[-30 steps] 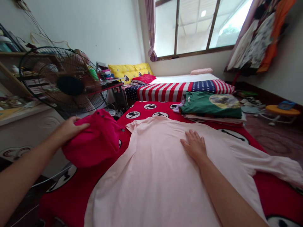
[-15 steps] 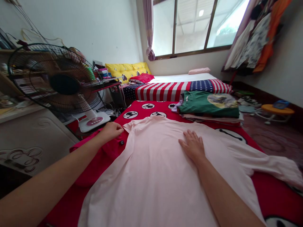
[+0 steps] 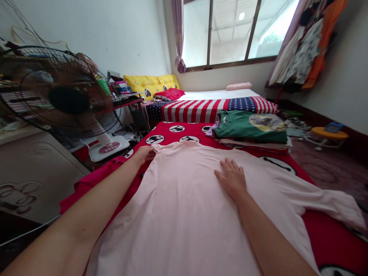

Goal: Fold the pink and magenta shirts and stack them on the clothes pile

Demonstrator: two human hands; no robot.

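Note:
A pale pink shirt (image 3: 189, 199) lies spread over a red patterned bedcover (image 3: 330, 237), its right-hand sleeve stretched out toward the right edge. My right hand (image 3: 232, 177) rests flat on the shirt's upper middle, fingers spread. At the shirt's upper left edge, my left hand (image 3: 145, 154) has its fingers closed on the gathered pink fabric; the fingertips are partly hidden. Bright pink-red cloth (image 3: 89, 182) lies beyond my left forearm, at the bed's left edge. Behind the shirt on the right sits a stack of folded clothes with a green shirt (image 3: 238, 128) on top.
A standing fan (image 3: 107, 149) is close on the left, beside a pale cabinet (image 3: 37, 172). Farther back is a bed with a striped, starred cover (image 3: 198, 110). An orange stool (image 3: 329, 133) stands on the right, below hanging clothes (image 3: 307, 53).
My left hand has moved slightly up and right onto the shirt's edge. The pink-red cloth beside it has shifted left and down. My right hand stays on the shirt, while the view has turned slightly.

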